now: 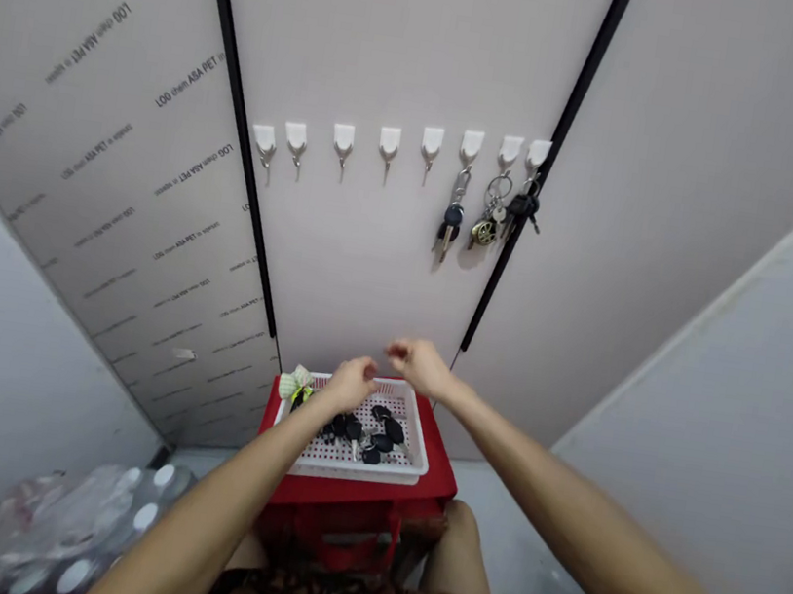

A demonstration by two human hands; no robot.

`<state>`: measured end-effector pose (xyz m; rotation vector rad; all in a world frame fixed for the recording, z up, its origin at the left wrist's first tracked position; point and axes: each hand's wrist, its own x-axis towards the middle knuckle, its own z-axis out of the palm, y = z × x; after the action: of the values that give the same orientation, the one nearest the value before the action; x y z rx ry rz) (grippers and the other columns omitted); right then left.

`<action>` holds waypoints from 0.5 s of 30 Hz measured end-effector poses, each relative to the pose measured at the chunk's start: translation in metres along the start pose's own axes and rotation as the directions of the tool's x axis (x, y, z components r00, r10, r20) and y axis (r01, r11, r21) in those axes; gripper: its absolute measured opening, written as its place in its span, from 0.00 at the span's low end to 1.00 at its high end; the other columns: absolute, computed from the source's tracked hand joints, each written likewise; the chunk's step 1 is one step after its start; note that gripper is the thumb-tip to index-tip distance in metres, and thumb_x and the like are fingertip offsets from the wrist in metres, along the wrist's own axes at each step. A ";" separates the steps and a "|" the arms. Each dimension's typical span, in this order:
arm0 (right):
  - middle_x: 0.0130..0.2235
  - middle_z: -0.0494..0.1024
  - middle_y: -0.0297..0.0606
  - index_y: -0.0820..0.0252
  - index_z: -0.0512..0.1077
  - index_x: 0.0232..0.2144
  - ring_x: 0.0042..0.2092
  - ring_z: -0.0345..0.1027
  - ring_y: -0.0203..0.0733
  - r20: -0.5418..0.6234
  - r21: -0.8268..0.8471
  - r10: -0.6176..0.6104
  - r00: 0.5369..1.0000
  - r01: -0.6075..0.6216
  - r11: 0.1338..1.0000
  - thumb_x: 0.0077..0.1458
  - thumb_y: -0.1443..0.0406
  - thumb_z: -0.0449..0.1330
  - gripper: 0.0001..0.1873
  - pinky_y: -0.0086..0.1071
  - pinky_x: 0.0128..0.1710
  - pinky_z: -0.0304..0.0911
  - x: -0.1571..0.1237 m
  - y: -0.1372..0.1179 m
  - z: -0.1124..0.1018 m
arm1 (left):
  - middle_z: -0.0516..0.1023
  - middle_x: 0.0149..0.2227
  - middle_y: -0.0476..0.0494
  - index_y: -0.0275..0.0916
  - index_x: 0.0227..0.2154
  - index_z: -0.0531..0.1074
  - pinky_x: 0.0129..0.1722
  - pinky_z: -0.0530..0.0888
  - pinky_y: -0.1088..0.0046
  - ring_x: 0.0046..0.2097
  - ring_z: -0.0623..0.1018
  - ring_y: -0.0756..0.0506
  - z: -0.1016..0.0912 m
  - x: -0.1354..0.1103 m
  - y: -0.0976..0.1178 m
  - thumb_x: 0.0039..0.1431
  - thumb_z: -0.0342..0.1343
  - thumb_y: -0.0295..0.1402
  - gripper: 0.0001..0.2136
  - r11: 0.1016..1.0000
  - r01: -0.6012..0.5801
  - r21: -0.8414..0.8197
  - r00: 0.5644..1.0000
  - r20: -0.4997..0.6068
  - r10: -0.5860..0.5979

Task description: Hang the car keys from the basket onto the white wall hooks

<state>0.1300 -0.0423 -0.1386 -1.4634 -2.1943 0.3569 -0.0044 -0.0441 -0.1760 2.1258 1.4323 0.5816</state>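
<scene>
A white plastic basket point(421, 438) holds several black-headed keys point(354, 429) spread over its perforated bottom. My left hand point(353, 382) is over the basket's far side, its fingers curled inward. Just up and to the right, my right hand point(420, 364) hangs near the wall with bent, closed fingers. Whatever either hand grips, if anything, is too small or hidden to make out. A pale green checked bow point(296, 382) lies at the basket's far left corner. My left forearm covers part of the basket's left side.
A red stool-like stand point(441, 475) carries the basket. White adhesive hooks point(390, 139) line the wall; the three at right bear a key on a clip point(452, 218), a ring with a brass-coloured charm point(485, 229) and black keys point(525, 207). Wrapped bottles point(144, 517) stand lower left.
</scene>
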 end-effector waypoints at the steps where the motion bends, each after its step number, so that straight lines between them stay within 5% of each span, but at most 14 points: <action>1: 0.30 0.72 0.38 0.64 0.68 0.28 0.30 0.63 0.33 0.096 -0.040 -0.015 0.995 0.019 0.999 0.39 0.72 0.48 0.12 0.24 0.31 0.55 -0.012 0.004 0.018 | 0.70 0.33 0.44 0.35 0.32 0.64 0.35 0.64 0.74 0.34 0.68 0.49 0.008 -0.007 -0.007 0.41 0.47 0.27 0.12 0.998 -0.008 0.067 0.999 0.034 0.006; 4: 0.30 0.72 0.40 0.64 0.68 0.27 0.33 0.62 0.38 0.235 -0.227 -0.039 0.971 0.094 0.969 0.38 0.70 0.49 0.11 0.28 0.33 0.54 -0.036 0.013 0.050 | 0.70 0.34 0.43 0.37 0.33 0.65 0.37 0.63 0.72 0.37 0.67 0.47 0.026 -0.021 -0.020 0.40 0.47 0.27 0.12 0.968 -0.064 0.242 0.994 0.106 0.039; 8: 0.31 0.71 0.44 0.65 0.68 0.26 0.36 0.61 0.42 0.259 -0.441 -0.036 0.965 0.152 0.884 0.39 0.69 0.49 0.10 0.33 0.37 0.49 -0.045 0.016 0.059 | 0.69 0.36 0.43 0.39 0.34 0.65 0.38 0.62 0.71 0.40 0.66 0.46 0.036 -0.026 -0.022 0.41 0.45 0.25 0.14 0.918 -0.121 0.377 0.990 0.118 0.082; 15: 0.27 0.71 0.41 0.64 0.67 0.23 0.32 0.62 0.38 0.198 -0.409 -0.018 0.980 0.099 0.907 0.41 0.70 0.46 0.10 0.33 0.38 0.46 -0.042 0.015 0.065 | 0.69 0.36 0.44 0.42 0.33 0.65 0.35 0.63 0.71 0.38 0.68 0.46 0.041 -0.019 -0.023 0.44 0.42 0.27 0.13 0.930 -0.071 0.362 0.997 0.055 0.054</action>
<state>0.1216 -0.0721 -0.2114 -1.6287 -2.5809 -0.0012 -0.0029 -0.0618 -0.2233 2.4597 1.5487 0.3049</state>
